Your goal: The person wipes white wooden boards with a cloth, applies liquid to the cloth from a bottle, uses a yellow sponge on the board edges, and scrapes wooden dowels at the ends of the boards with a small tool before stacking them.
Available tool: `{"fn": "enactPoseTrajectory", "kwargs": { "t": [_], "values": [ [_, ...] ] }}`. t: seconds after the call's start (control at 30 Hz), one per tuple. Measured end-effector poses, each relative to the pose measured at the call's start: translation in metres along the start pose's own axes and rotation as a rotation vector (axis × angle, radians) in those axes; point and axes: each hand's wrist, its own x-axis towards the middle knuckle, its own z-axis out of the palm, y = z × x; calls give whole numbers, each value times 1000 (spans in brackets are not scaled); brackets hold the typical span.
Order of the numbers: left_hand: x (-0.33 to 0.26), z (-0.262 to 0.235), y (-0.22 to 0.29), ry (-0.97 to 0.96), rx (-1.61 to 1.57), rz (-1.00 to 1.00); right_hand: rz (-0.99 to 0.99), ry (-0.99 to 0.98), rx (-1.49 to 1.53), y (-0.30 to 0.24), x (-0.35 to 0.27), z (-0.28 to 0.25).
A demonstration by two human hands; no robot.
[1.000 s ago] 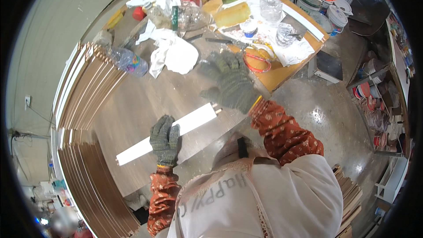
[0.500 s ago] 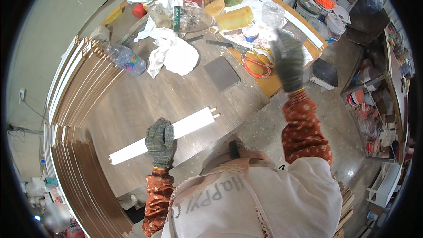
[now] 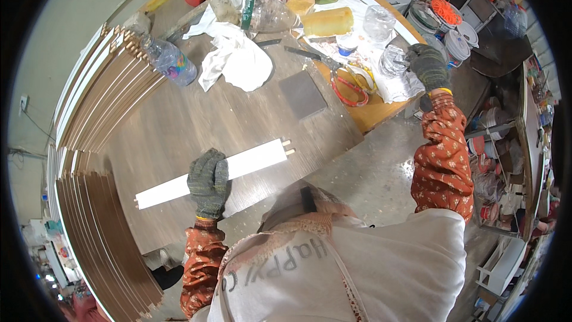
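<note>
My left hand (image 3: 208, 182), in a dark grey knitted glove, is closed over the middle of a white board strip (image 3: 256, 159). The strip lies slanting on the wood-look tabletop, with wooden dowels (image 3: 289, 148) poking from its ends. Far to the right, my right hand (image 3: 428, 65), gloved alike, reaches over the table's corner. Its fingers curl at the rim of a shiny, foil-like round container (image 3: 392, 61); a thin dark piece shows at the fingertips, too small to name. Scissors (image 3: 348, 80) with red and yellow handles lie left of that container.
Stacked brown boards (image 3: 98, 226) line the left side. A plastic bottle (image 3: 171, 62), white cloths (image 3: 238, 59), a larger clear bottle (image 3: 268, 15), a yellow roll (image 3: 328, 22) and a dark square pad (image 3: 302, 95) lie on the table. Buckets (image 3: 457, 45) stand beyond the right corner.
My right hand has moved rightward to the foil-like container, its fingers now curled. The left hand keeps its grip on the strip, and the whole view has shifted slightly.
</note>
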Motion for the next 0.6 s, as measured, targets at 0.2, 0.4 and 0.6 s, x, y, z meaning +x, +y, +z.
{"fn": "enactPoseTrajectory", "kwargs": {
  "t": [0.2,0.4,0.6],
  "values": [
    [-1,0,-2,-20,56,-11,-296,206,297,-11,-55,-43],
    [-3,-2,-5,-62,64,-20,-36,-498,1814,-47,-146,47],
    [-7,-6,-10,-101,14,-23,166,-755,2041,-93,-215,68]
  ]
}}
